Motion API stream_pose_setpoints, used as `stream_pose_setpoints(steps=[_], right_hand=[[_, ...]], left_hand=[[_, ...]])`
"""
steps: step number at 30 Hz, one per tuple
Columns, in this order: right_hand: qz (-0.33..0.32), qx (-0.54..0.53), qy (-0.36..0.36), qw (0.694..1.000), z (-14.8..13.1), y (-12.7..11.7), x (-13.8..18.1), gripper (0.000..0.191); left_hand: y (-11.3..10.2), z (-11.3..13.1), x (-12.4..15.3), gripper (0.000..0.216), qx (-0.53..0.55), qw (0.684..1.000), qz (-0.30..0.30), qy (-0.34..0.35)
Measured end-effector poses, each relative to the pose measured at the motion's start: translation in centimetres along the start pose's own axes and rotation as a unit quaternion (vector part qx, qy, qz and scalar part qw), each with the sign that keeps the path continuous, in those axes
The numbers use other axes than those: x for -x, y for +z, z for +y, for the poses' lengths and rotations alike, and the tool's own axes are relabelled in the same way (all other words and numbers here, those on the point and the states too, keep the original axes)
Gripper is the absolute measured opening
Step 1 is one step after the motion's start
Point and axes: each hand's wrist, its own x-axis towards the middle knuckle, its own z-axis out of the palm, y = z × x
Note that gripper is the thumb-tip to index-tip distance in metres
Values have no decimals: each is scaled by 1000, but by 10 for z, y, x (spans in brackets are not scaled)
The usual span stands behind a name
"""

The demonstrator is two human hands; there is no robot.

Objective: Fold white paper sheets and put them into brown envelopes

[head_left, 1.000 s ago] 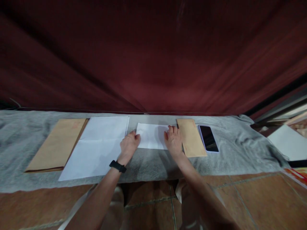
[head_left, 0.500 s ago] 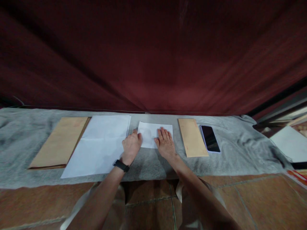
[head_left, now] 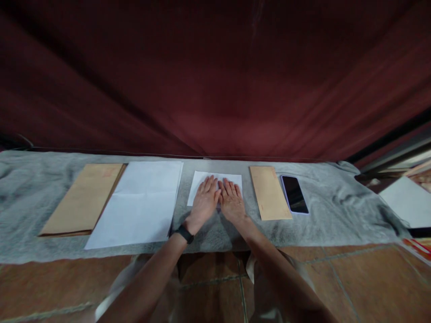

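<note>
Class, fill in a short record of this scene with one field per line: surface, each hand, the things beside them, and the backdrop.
Surface: grey cloth spread over a tiled floor
Left hand: flat, palm down on the small folded white paper; black wristband
Right hand: flat, palm down on the same paper, beside the left hand
Left of hands: large white sheet, then large brown envelope
Right of hands: small brown envelope, then dark-screened phone
Backdrop: dark red curtain
</note>
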Motion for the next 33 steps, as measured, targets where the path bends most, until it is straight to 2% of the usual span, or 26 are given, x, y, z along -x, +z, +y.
stream_pose_setpoints(steps=[3, 7, 13, 18, 24, 30, 33], right_hand=[[-10, 9, -5, 1000, 1, 1, 0, 56], [-4, 10, -12, 1000, 2, 3, 1, 58], [44, -7, 13, 999, 7, 7, -2, 52], [73, -4, 52, 996, 18, 11, -4, 55], [105, 3, 67, 992, 34, 13, 1, 60], [98, 11, 115, 988, 38, 2, 3, 58], [103, -9, 91, 990, 27, -7, -5, 56]], left_hand=[[15, 13, -4, 56, 5, 999, -46, 3], [20, 15, -11, 58, -1, 998, -58, -29], [18, 2, -15, 58, -28, 995, -62, -70], [20, -10, -12, 62, -56, 993, -34, -94], [13, -20, -8, 63, -80, 989, -37, -122], [4, -28, -5, 64, -95, 986, -48, -131], [2, -24, -5, 62, -102, 984, -47, -137]])
